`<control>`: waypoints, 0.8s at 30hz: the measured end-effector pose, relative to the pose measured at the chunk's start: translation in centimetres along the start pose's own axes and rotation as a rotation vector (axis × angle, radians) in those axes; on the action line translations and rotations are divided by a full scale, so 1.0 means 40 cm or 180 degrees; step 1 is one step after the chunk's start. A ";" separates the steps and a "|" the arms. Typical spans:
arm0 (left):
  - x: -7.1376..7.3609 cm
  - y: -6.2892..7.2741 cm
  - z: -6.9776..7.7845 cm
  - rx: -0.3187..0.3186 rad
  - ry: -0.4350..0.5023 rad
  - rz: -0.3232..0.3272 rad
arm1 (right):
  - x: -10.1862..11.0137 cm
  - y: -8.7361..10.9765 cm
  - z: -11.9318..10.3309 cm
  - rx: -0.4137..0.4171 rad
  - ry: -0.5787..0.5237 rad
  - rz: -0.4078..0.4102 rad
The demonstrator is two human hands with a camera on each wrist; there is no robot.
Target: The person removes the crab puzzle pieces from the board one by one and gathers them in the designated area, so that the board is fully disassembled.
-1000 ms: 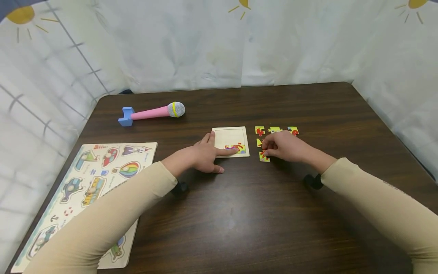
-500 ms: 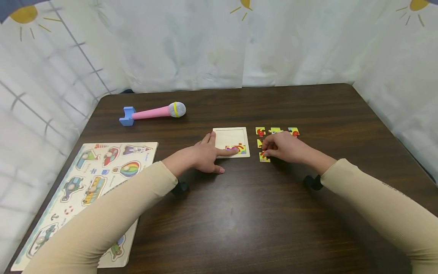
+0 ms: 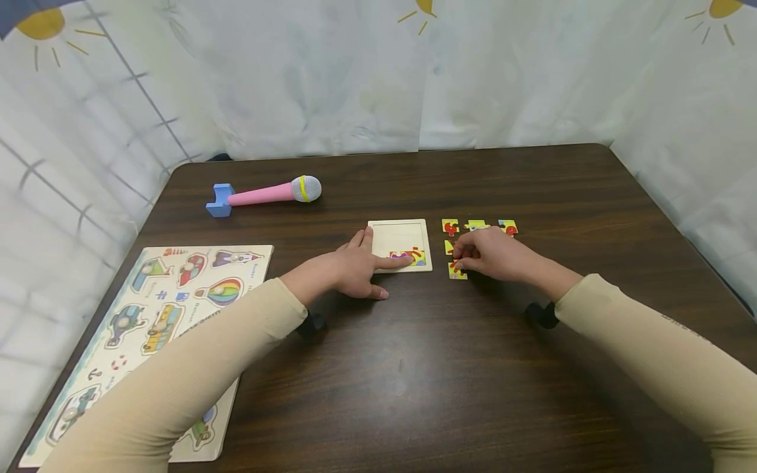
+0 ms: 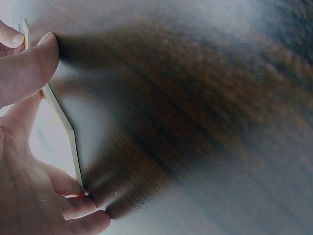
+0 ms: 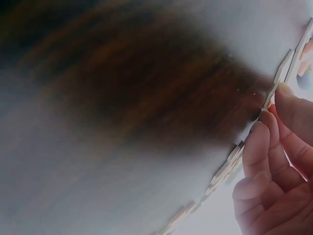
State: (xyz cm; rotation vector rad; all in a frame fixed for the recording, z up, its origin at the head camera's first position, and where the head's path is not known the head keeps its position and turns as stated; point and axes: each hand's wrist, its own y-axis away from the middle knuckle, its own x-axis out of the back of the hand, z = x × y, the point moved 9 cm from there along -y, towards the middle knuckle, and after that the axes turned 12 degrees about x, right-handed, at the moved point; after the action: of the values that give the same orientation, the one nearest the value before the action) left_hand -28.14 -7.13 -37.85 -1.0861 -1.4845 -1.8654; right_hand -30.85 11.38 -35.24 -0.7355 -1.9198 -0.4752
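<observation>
My left hand [image 3: 345, 270] lies with spread fingers at the left side of a small wooden puzzle tray [image 3: 397, 233]. Its index finger rests over joined jigsaw pieces [image 3: 419, 257] along the tray's lower edge. To the right, my right hand [image 3: 497, 253] pinches a yellow-and-red jigsaw piece [image 3: 457, 272] between thumb and fingers. That piece shows edge-on in the right wrist view, its thin side [image 5: 279, 74] slanting up by the thumb. Loose yellow pieces lie just beyond the right hand, among them one with a red shape [image 3: 450, 226]; the hand partly covers others.
A pink toy microphone [image 3: 263, 196] lies at the back left, its end at a blue stand [image 3: 220, 201]. On the left, under my sleeve, is a large picture peg board [image 3: 195, 276]. White curtains [image 3: 331, 85] hang behind the table [image 3: 414, 368].
The view has shifted very slightly. Both hands keep the same places, the left on the tray and the right at the jigsaw piece.
</observation>
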 end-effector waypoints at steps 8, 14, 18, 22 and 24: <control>0.000 -0.002 -0.002 -0.0010 -0.0013 0.0022 | 0.006 -0.006 -0.001 0.0022 -0.0109 0.0057; -0.001 -0.003 -0.005 -0.0017 -0.0038 0.0033 | 0.001 -0.051 -0.032 0.0119 -0.0107 0.0068; -0.002 -0.003 -0.005 -0.0029 -0.0050 0.0026 | -0.012 -0.094 -0.067 0.0265 -0.0040 0.0023; -0.002 0.001 -0.003 -0.0034 -0.0042 0.0006 | -0.024 -0.136 -0.099 0.0399 -0.0004 -0.0022; -0.001 0.002 -0.002 -0.0044 -0.0035 -0.0001 | -0.031 -0.153 -0.109 0.0426 0.0011 -0.0060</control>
State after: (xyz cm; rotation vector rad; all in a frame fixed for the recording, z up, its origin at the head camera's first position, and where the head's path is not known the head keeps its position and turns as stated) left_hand -28.06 -7.23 -37.84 -1.1045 -1.4800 -1.8753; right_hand -31.67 3.85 -34.52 -0.6298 -1.9363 -0.3552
